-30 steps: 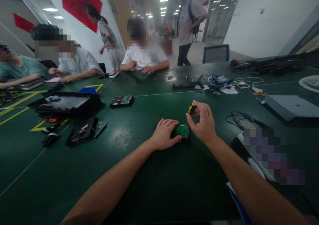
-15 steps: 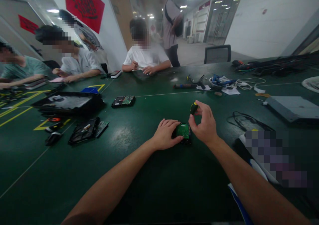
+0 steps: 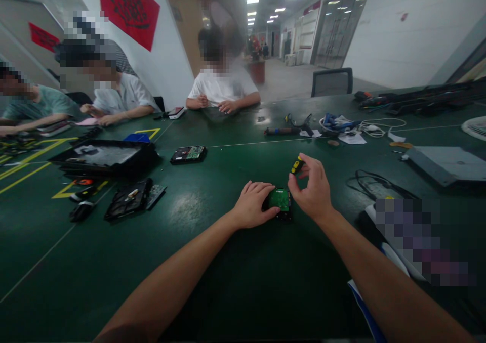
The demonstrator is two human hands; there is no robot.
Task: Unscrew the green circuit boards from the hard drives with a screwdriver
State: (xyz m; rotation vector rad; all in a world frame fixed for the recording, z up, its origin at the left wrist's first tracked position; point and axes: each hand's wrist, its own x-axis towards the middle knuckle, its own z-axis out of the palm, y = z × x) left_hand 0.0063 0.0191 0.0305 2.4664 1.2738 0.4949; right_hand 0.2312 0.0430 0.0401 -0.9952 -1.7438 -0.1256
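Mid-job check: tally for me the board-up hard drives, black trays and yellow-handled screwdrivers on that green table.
Hard drives with green board up: 2, the held drive under the left hand and the far drive.
Black tray: 1.
Yellow-and-black screwdriver: 1, in the right hand.
Total: 4.

The surface (image 3: 212, 282) is dark green with thin pale lines. The drive (image 3: 283, 215) is black with a bright green board (image 3: 279, 199). Just above the drive, the screwdriver (image 3: 296, 165) is black and yellow. Far left of the drive lie yellow tape (image 3: 26, 177) stripes and a black tray (image 3: 106, 169).
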